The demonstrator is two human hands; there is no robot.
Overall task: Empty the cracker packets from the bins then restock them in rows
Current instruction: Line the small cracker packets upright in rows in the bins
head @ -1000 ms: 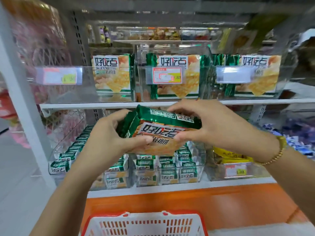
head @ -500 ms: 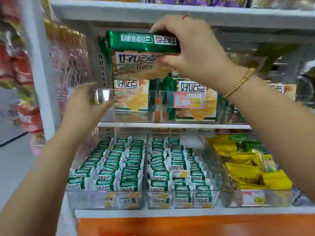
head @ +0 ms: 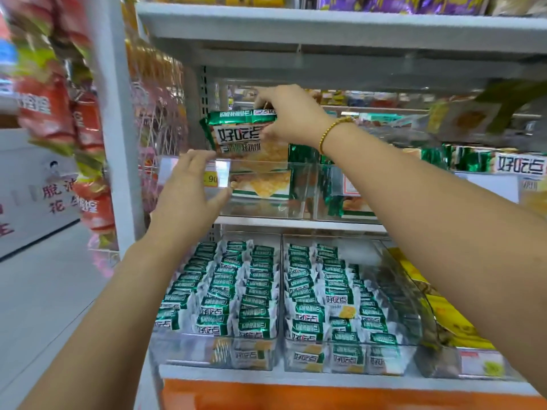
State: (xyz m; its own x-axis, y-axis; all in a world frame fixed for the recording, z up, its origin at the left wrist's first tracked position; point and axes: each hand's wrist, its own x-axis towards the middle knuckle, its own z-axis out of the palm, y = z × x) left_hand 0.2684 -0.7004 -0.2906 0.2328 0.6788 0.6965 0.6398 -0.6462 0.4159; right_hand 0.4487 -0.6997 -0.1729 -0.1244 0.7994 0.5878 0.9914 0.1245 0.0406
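Head view. We note the right hand (head: 288, 116) pinching the top edge of a cracker packet (head: 241, 134), fingers clamped on it. The packet's lower edge sits at the rim of the clear bin (head: 266, 210) on the middle shelf, just in front of a standing packet (head: 260, 184) inside. The left hand (head: 189, 187) rests on the bin's front, fingers fairly straight and apart. Risks, as we judge them: the packet snags the rim and drops in crooked, or the light bin slides if unbraced.
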